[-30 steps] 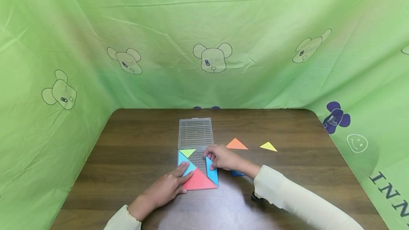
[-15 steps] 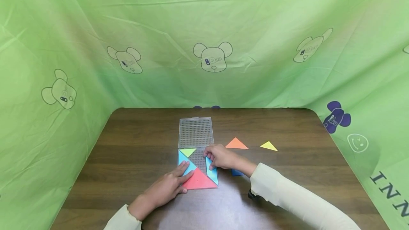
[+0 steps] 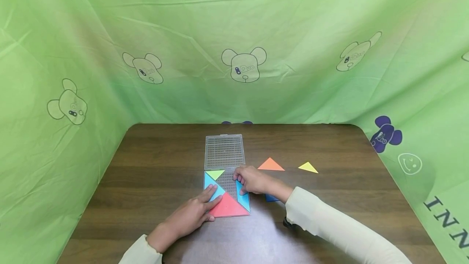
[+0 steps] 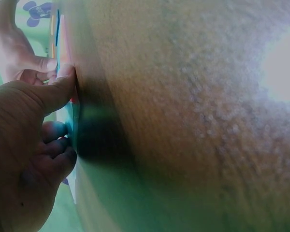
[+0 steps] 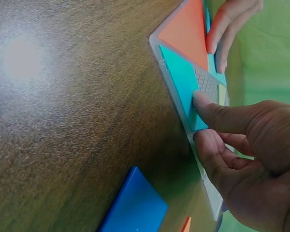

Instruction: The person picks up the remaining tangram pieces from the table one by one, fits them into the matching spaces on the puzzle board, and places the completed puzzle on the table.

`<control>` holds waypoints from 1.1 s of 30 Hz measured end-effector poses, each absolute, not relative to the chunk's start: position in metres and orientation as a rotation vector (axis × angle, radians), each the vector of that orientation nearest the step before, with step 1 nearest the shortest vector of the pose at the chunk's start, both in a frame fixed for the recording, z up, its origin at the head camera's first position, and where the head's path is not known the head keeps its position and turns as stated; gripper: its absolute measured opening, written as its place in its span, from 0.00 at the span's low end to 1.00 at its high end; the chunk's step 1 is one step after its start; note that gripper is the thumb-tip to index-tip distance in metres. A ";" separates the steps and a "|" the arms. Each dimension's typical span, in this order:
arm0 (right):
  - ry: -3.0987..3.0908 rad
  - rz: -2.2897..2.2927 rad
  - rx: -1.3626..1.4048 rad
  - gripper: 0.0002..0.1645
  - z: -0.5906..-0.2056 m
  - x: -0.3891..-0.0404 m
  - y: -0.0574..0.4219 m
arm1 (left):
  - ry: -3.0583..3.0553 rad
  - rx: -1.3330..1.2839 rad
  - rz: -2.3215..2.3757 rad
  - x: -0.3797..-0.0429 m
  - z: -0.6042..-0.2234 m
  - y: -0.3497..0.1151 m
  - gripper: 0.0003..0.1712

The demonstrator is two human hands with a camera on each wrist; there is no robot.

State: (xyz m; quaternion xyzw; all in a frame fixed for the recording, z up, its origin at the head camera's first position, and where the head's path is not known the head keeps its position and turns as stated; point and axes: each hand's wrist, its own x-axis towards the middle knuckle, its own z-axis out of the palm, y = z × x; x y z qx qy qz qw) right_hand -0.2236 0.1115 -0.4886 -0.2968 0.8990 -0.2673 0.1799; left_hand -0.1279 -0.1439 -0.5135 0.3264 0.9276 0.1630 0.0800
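My left hand (image 3: 194, 211) rests on the near left of a square clear plastic case. Two of its fingers lie straight across a light blue tangram piece (image 3: 209, 181) and a red triangle (image 3: 228, 207); its thumb is at the case's front edge. My right hand (image 3: 254, 180) is over the case's right side. Its thumb and fingertips pinch the upper end of a blue parallelogram tangram piece (image 5: 181, 77), which lies along the case's right wall. A light green triangle (image 3: 215, 174) sits in the upper left corner. Bare grid floor (image 3: 226, 182) shows between the pieces.
The case's lid (image 3: 224, 152) lies folded back on the wooden table (image 3: 165, 166). An orange triangle (image 3: 271, 165) and a yellow triangle (image 3: 308, 167) lie to the right. A dark blue piece (image 5: 137, 205) is partly hidden under my right forearm in the head view.
My right hand stays at the blue parallelogram, while its forearm shifts slightly left. The left hand and the pieces keep their places.
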 end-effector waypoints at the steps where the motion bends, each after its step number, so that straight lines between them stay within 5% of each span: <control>1: 2.544 -0.754 -0.839 0.23 -0.489 -0.223 0.112 | 2.773 0.975 0.487 -0.128 -0.513 -0.144 0.36; 33: 2.705 -0.916 -0.895 0.19 -0.474 -0.221 0.156 | 2.759 0.973 0.510 -0.126 -0.511 -0.144 0.36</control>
